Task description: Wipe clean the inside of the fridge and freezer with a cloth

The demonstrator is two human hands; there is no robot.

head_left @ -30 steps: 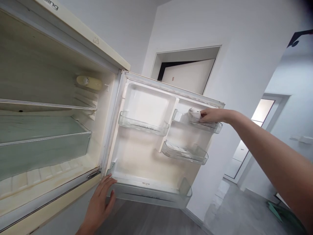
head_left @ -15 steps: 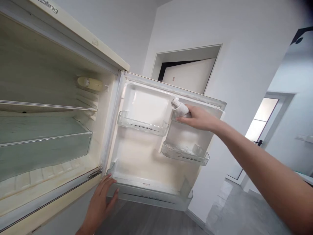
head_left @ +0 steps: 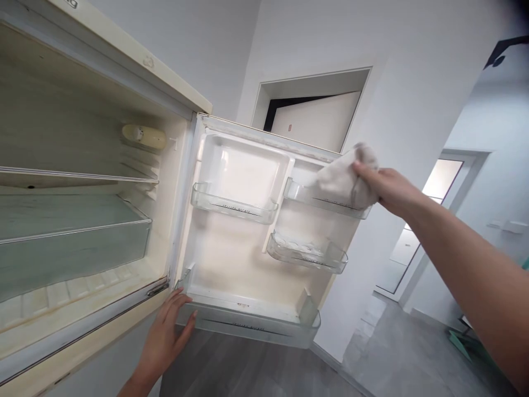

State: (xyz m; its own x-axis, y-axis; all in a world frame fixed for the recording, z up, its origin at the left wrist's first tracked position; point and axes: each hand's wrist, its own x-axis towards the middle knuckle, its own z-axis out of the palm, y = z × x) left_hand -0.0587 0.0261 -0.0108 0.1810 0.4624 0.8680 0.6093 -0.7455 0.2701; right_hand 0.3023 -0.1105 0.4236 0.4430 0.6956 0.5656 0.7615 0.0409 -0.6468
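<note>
A fridge door (head_left: 231,248) stands swung open, its inner side facing me. My right hand (head_left: 384,184) is closed on a whitish cloth (head_left: 345,173), which hangs in front of the upper right door shelf (head_left: 306,193) and hides part of it. Motion blurs the cloth a little. Below it, the middle right shelf (head_left: 308,253) has some whitish bits in it. My left hand (head_left: 167,331) rests with its fingers apart on the left end of the bottom door shelf (head_left: 248,325). Another clear shelf (head_left: 235,204) sits at the door's upper left.
Left of the door is the open fridge compartment (head_left: 173,193), with a glass shelf (head_left: 74,175) and a clear drawer (head_left: 74,253). A doorway (head_left: 318,110) lies behind the door. Grey floor (head_left: 392,353) spreads to the right, with a green object (head_left: 460,344) on it.
My right hand has moved right with the cloth, away from the door's centre divider, and the cloth now hangs looser. My left hand stays on the bottom shelf. The view has shifted slightly.
</note>
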